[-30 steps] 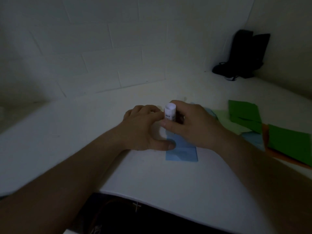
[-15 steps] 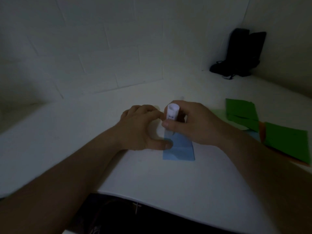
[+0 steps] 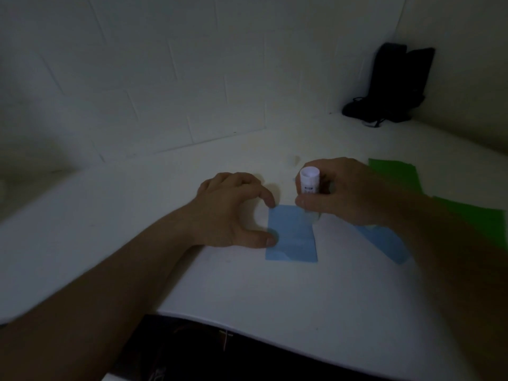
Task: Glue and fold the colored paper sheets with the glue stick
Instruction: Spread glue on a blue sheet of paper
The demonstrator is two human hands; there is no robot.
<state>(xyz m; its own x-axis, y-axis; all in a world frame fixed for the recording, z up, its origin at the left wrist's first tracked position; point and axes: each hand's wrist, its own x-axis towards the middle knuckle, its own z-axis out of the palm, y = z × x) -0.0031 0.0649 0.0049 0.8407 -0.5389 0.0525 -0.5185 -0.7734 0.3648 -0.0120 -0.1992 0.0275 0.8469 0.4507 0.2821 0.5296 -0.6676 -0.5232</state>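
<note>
Glue stick upright in right hand grip, left hand pinning blue paper

Glue stick above paper

The glue stick, at about one o'clock from the blue paper, carries a dark printed label, too blurred to read. No other text shows.
</note>
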